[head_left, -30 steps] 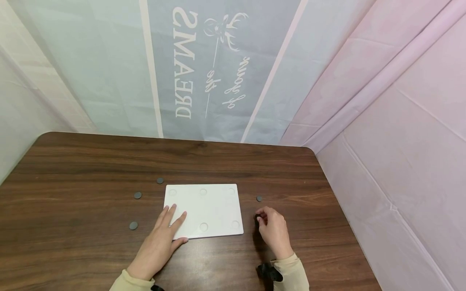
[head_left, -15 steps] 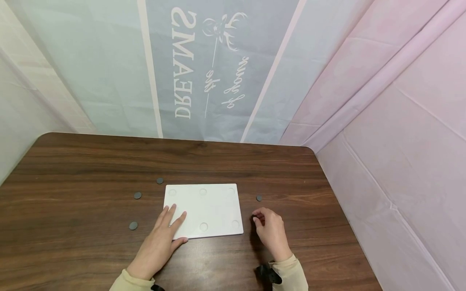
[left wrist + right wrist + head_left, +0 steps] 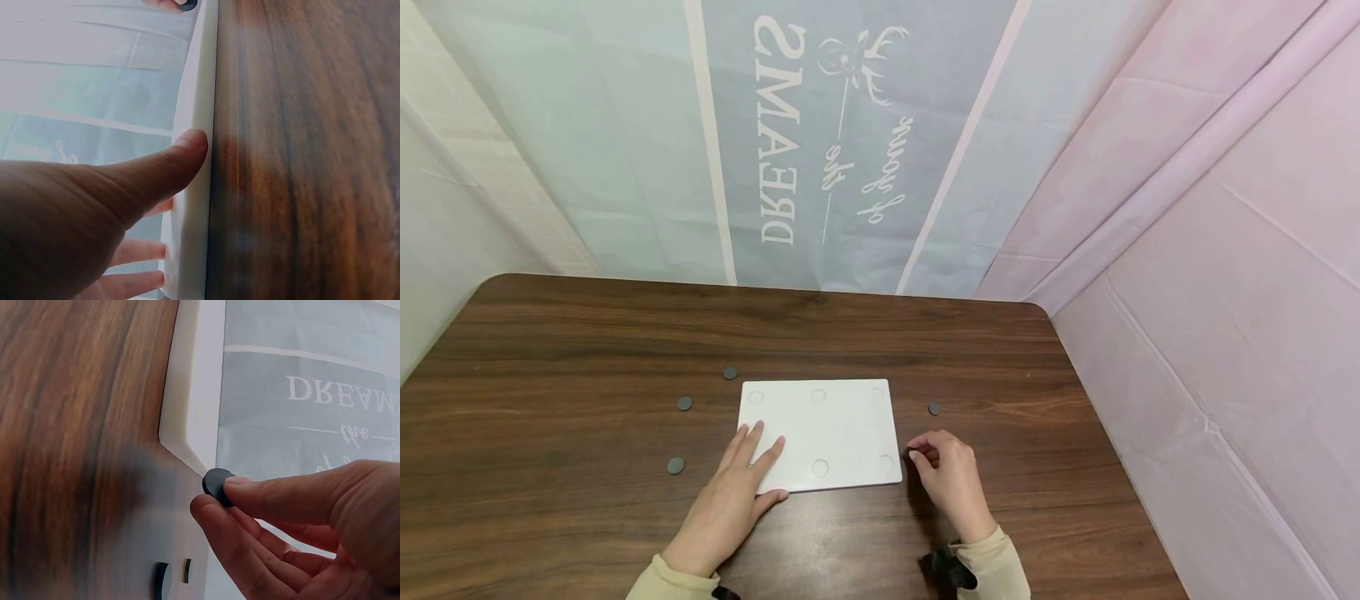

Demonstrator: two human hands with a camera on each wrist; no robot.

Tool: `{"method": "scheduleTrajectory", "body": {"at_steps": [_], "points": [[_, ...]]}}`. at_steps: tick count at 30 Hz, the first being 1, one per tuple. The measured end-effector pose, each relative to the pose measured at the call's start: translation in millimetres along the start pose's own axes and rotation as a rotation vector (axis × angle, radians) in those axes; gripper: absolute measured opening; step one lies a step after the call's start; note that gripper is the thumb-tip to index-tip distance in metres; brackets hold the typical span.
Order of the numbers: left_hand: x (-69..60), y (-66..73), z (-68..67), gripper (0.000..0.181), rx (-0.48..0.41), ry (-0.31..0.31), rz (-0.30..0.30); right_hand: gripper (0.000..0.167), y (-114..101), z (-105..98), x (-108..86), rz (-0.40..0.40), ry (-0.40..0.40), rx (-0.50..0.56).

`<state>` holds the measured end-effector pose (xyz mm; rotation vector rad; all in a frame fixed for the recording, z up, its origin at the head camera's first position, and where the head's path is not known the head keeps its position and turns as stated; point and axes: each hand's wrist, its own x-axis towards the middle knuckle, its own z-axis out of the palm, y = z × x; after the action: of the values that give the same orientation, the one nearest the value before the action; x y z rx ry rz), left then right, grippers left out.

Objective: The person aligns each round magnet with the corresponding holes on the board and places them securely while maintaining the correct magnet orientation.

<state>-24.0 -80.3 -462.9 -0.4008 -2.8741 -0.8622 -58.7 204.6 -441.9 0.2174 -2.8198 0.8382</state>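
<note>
A white rectangular board point(image 3: 842, 429) with several round, shallow marks lies on the wooden table. My left hand point(image 3: 722, 496) rests on its left part with fingers spread, and the thumb point(image 3: 181, 159) touches the near edge. Just off the board's right side, my right hand point(image 3: 953, 483) pinches a small dark round disc point(image 3: 217, 486) between thumb and fingertips, above the table. In the right wrist view the disc is tilted and appears near a board corner. The left hand covers the board's near left corner.
Three grey discs lie left of the board: a far one point(image 3: 730, 373), a middle one point(image 3: 684, 403) and a near one point(image 3: 675, 466). Another disc point(image 3: 934, 409) is on the right. Two discs show below the right hand in its wrist view, the larger disc point(image 3: 162, 581) nearer.
My right hand has moved left, toward the board's right edge, with the dark disc in its fingers. The left hand and the board have stayed in place.
</note>
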Motion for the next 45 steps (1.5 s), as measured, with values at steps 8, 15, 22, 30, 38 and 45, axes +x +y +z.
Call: {"method": "scheduleTrajectory", "body": {"at_steps": [8, 15, 22, 30, 38, 45], "points": [[-0.8, 0.2, 0.3, 0.061, 0.005, 0.005, 0.0, 0.01, -1, 4, -0.4, -0.001, -0.016, 0.036], [-0.6, 0.1, 0.7, 0.061, -0.001, 0.0, -0.004, 0.012, -5, 8, 0.0, -0.015, -0.048, 0.062], [-0.9, -0.4, 0.9, 0.061, -0.001, 0.006, -0.001, 0.014, -7, 11, 0.2, -0.026, -0.088, 0.076], [-0.4, 0.3, -0.4, 0.061, -0.013, -0.011, -0.013, 0.013, -9, 11, 0.0, -0.051, -0.103, 0.073], [-0.1, -0.5, -0.1, 0.061, -0.011, -0.003, -0.007, 0.011, -11, 12, 1.0, -0.056, -0.13, 0.08], [0.1, -1.0, -0.1, 0.061, -0.013, 0.0, -0.005, 0.01, -12, 12, 1.4, -0.064, -0.159, 0.074]]}}
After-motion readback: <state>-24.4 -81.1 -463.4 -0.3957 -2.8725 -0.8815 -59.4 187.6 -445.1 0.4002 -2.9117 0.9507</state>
